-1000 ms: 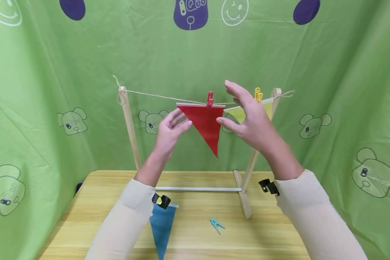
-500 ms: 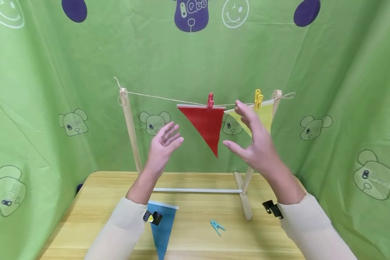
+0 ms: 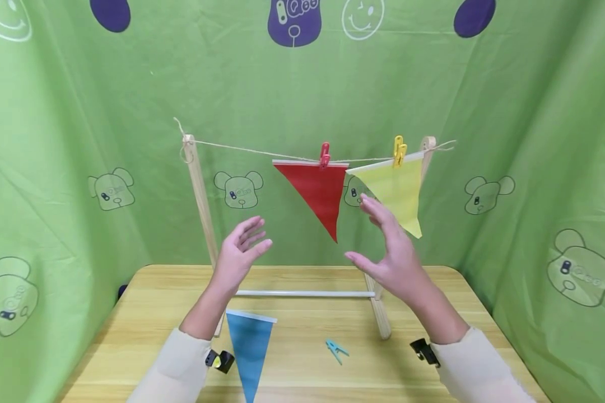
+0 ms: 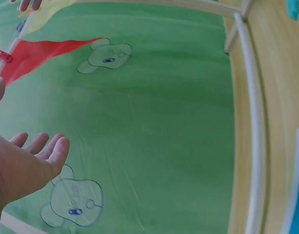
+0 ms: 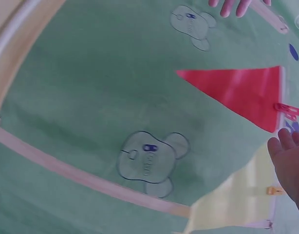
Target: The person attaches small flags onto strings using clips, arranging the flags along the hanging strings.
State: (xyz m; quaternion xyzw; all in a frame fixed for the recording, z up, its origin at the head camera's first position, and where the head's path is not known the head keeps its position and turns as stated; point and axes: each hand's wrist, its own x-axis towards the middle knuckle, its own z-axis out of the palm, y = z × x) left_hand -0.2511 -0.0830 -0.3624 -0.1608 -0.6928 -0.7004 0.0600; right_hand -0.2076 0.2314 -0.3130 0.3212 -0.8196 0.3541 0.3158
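A red pennant (image 3: 319, 193) hangs from the string (image 3: 252, 150) under a red clip (image 3: 325, 155). To its right a yellow pennant (image 3: 400, 190) hangs tilted under a yellow clip (image 3: 399, 152). My left hand (image 3: 237, 254), empty with fingers relaxed, is below and left of the red pennant. Thumb and fingers spread apart, my right hand (image 3: 393, 252) holds nothing and overlaps the lower left of the yellow pennant in the head view. A blue pennant (image 3: 250, 350) lies on the table, with a teal clip (image 3: 336, 350) to its right.
The wooden stand has a left post (image 3: 200, 196) and a right post (image 3: 427, 154), with a white bar (image 3: 305, 293) low between them. It stands on the wooden table (image 3: 423, 358). A green printed curtain (image 3: 302, 84) surrounds the table at the back and sides.
Both hands have come down from the string line; the left, earlier at the red pennant's edge, has moved away down and left. The red and yellow pennants stay hanging.
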